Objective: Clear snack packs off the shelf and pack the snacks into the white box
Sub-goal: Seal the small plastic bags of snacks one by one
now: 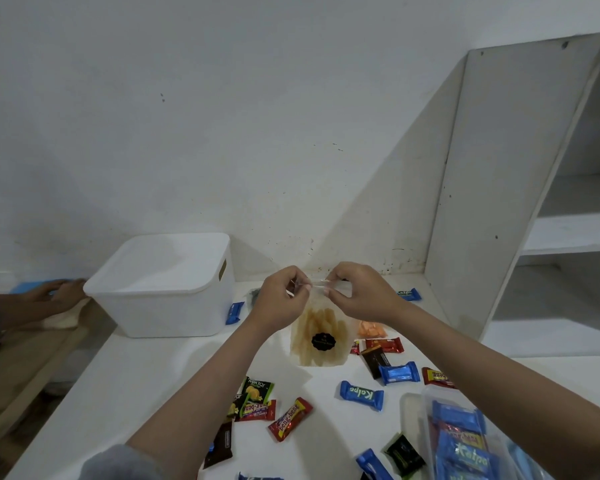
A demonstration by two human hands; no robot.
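The white table (146, 372) carried the white box (163, 289) at the left, lid closed. Both hands, left (278, 299) and right (361, 294), pinched the top edge of a clear snack pouch (317, 337) standing upright between them. Small wrapped snacks (361, 394) lay scattered nearer.

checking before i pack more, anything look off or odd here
The white box has its lid on while wrapped snacks lie scattered loose across the table. Nothing looks spilled or torn.
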